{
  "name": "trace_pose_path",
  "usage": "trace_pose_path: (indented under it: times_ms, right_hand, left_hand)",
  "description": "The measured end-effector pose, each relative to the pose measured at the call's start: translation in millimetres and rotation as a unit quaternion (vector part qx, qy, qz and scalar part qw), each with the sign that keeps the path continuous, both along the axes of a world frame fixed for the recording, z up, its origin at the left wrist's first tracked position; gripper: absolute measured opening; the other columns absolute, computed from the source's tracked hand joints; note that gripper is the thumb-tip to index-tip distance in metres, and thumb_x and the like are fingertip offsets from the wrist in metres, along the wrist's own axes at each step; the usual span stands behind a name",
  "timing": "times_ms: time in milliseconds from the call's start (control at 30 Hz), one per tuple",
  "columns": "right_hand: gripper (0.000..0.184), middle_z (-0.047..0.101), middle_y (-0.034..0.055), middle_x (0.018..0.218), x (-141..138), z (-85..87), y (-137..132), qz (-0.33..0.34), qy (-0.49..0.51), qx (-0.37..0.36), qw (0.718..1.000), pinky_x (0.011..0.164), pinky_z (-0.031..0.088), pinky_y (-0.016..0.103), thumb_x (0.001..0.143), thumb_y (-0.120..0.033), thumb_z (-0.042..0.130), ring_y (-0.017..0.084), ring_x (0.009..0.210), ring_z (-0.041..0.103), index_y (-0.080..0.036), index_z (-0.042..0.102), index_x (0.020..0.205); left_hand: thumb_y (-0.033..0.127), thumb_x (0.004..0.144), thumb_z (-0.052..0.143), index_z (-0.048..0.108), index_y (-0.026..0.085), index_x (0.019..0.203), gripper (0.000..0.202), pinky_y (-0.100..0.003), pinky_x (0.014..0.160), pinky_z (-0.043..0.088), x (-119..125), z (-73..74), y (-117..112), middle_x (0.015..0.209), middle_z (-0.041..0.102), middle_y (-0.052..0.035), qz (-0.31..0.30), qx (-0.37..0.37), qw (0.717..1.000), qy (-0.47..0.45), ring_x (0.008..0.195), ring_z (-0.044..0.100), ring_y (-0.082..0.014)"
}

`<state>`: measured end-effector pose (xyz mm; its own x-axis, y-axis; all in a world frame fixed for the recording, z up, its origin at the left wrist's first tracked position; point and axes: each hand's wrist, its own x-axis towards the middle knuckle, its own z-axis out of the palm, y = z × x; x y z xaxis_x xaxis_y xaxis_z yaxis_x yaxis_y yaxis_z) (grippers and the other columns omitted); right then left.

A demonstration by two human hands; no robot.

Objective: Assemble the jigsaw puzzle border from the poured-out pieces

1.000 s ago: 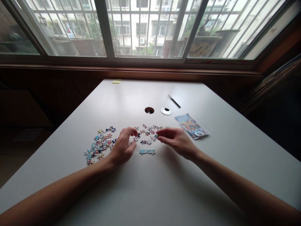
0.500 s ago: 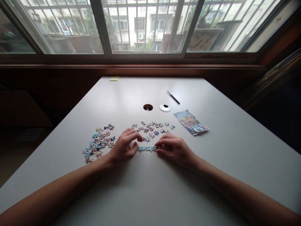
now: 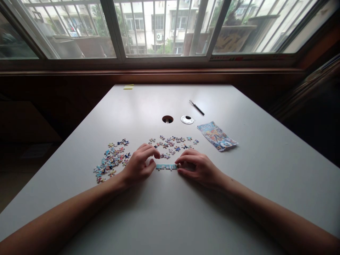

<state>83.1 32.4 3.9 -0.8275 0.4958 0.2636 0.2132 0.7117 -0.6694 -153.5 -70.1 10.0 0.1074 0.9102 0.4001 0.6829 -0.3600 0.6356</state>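
Puzzle strip (image 3: 166,166) lay between left hand (image 3: 140,162) and right hand (image 3: 198,165), the right pinched narrow on one end, the left loosely curled, empty, beside the other — loose pieces (image 3: 177,148) ahead of both.

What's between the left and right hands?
Head view: a light-blue puzzle strip lies between the left hand and the right hand, with loose pieces beyond it.

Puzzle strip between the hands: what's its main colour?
The strip is mainly light blue, with whitish patches; it shows best in the head view.
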Motion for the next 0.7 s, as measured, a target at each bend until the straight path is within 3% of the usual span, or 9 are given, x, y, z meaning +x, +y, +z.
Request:
trace_pose_path:
  times_ms: [267, 500, 700]
  right_hand:
    - [0.020, 0.064, 0.0045, 0.088, 4.2, -1.7, 0.1, -0.047, 0.030, -0.001, 0.998, 0.056, 0.044, 0.026, 0.083, -0.012, 0.055, 0.012, 0.062, 0.053, -0.020, 0.072, 0.090]
    - [0.014, 0.063, 0.0074, 0.093, 3.0, -2.5, -2.5, -0.027, 0.033, 0.069, 0.997, 0.082, 0.050, 0.036, 0.083, -0.019, 0.064, 0.021, 0.089, 0.058, -0.022, 0.071, 0.094]
    - [0.007, 0.062, 0.0067, 0.092, 1.3, -1.7, -2.3, -0.016, 0.004, 0.064, 0.998, 0.083, 0.050, 0.036, 0.082, -0.018, 0.066, 0.021, 0.090, 0.057, -0.022, 0.069, 0.087]
  left_hand:
    - [0.003, 0.077, 0.050, 0.063, 0.020, 0.087, 0.023, -0.034, 0.085, 0.048, -1.4, -1.4, -1.0, 0.091, 0.065, -0.0046, -0.028, 0.014, 0.999, 0.027, 0.091, 0.055, -0.0201]
    - [0.014, 0.080, 0.061, 0.068, 0.023, 0.097, 0.021, -0.040, 0.092, 0.047, 1.6, -5.7, -2.6, 0.097, 0.065, -0.0054, -0.065, 0.047, 0.991, 0.108, 0.094, 0.055, -0.0208]
    - [0.010, 0.082, 0.056, 0.067, 0.020, 0.095, 0.020, -0.037, 0.083, 0.051, 2.4, -5.5, -3.2, 0.091, 0.065, -0.0069, -0.032, 0.074, 0.994, 0.073, 0.090, 0.056, -0.0204]
